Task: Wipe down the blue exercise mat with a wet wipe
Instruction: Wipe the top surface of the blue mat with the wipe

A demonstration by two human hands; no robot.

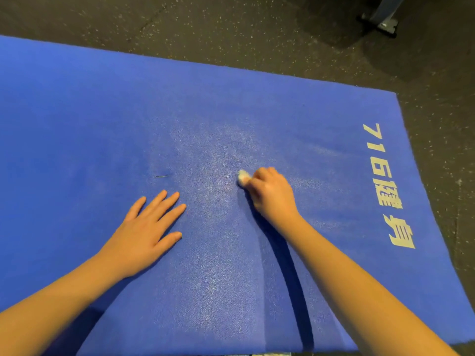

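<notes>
From the head camera, the blue mat [77,124] lies flat on a dark speckled floor [231,27]. The mat's long side runs from left to right across the view, and it goes off the left edge. Its short end is on the right, where the white writing [385,186] is printed. The writing runs along that short end, from far to near.

The wet wipe [243,176] is a small white wad. It sits on the mat, well to the left of the white writing, about in the middle of the part we can see. The right hand [272,194] has its fingers curled tight round the wipe and presses it on the mat. Only a bit of the wipe peeks out past the fingers [259,176].

The left hand [146,227] is further left of the writing than the right hand. It lies flat on the mat, palm down, with the fingers straight and spread, and it holds nothing.

A pale shiny patch [226,145] shows on the mat left of the writing, just beyond the wipe. A thin dark mark [162,176] lies still further left, beyond the left hand. A grey metal foot [383,19] stands on the floor, far beyond the writing
</notes>
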